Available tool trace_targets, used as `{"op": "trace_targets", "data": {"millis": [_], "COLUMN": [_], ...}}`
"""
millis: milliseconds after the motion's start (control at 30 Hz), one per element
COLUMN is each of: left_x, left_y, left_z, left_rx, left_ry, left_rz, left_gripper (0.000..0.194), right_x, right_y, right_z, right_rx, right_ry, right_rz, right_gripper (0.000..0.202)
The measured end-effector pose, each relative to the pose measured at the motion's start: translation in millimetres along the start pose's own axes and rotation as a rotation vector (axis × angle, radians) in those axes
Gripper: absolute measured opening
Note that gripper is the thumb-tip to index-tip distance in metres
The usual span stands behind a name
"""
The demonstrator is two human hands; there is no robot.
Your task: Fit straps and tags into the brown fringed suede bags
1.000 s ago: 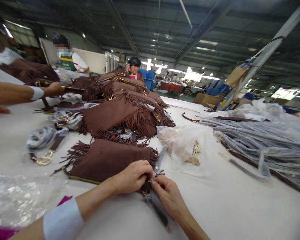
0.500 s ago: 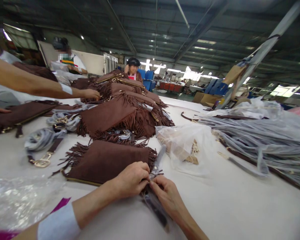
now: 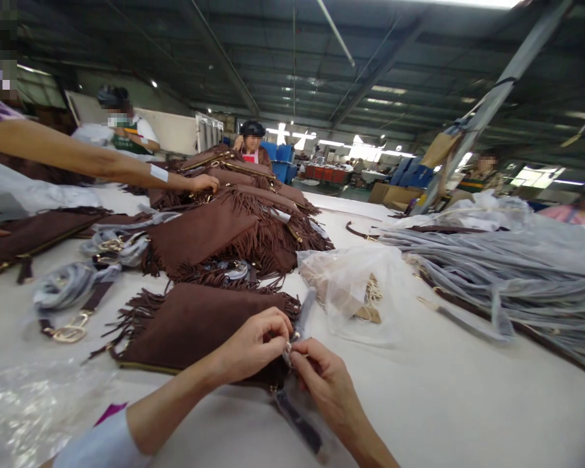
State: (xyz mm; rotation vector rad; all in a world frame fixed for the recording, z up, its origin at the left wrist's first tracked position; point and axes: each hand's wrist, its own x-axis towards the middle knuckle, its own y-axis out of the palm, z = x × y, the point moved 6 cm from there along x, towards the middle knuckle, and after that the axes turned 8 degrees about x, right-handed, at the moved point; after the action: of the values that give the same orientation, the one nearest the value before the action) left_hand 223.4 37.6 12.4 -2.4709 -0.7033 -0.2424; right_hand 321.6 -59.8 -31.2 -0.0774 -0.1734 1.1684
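A brown fringed bag (image 3: 190,325) lies flat on the white table (image 3: 448,396), its zipper edge toward me. At its right corner my left hand (image 3: 258,341) is closed in a pinch on a small metal fitting (image 3: 287,353). My right hand (image 3: 322,370) pinches at the same fitting from the right, thumb and fingertips together. A dark strap (image 3: 299,422) in clear plastic hangs from that corner and lies below the hands. The fitting is small and partly covered by fingertips.
Behind the bag rises a heap of brown fringed bags (image 3: 205,234), with a co-worker's hand (image 3: 205,185) on it. Coiled straps (image 3: 65,289) lie left, a plastic bag of tags (image 3: 355,292) right of centre, wrapped straps (image 3: 478,260) far right, clear plastic (image 3: 24,403) front left.
Both my hands stay at the bag's corner, and a pale metal bit now shows between my fingertips. The co-worker's arm reaches further right over the heap. The view has shifted slightly.
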Motion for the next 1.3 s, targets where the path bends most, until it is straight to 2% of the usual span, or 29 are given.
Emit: {"op": "trace_targets", "data": {"millis": [100,233,300,533,733,833,967,1100,1300], "left_x": [0.5,-2.4,-4.5,-8.5,-6.8,-6.0,-8.2,-9.2,-7.1], "left_y": [3.8,9.0,12.1,15.0,14.2,13.7,21.9,26.1,26.1], "left_z": [3.9,17.4,20.3,17.1,13.1,18.8,24.8,25.0,32.9], "left_rx": [-0.057,-0.195,-0.209,-0.092,0.077,0.091,-0.227,-0.525,-0.703], "left_ry": [-0.007,-0.14,-0.15,-0.109,-0.065,-0.119,-0.245,-0.289,-0.3], "left_rz": [-0.01,0.039,0.067,-0.067,-0.058,-0.002,0.157,0.182,0.121], "left_gripper": [0.009,0.009,0.012,0.011,0.012,0.012,0.016,0.024,0.031], "right_x": [-0.5,0.0,0.5,-0.3,0.9,2.5,3.2,-1.0,-9.0], "right_y": [3.0,0.4,-1.4,0.7,-2.7,-7.8,-7.5,-5.5,-4.3], "right_z": [2.3,-2.3,-4.1,-8.1,-7.4,-9.2,-11.5,4.1,18.7], "right_rx": [-0.009,0.031,0.044,0.035,-0.038,-0.03,0.099,0.167,-0.177], "right_ry": [-0.039,0.018,0.036,0.044,-0.001,0.012,0.099,0.049,-0.263], "right_rz": [-0.012,-0.036,-0.048,-0.034,-0.048,-0.078,0.007,0.184,0.263], "right_gripper": [0.032,0.034,0.036,0.036,0.035,0.036,0.033,0.013,0.049]}}
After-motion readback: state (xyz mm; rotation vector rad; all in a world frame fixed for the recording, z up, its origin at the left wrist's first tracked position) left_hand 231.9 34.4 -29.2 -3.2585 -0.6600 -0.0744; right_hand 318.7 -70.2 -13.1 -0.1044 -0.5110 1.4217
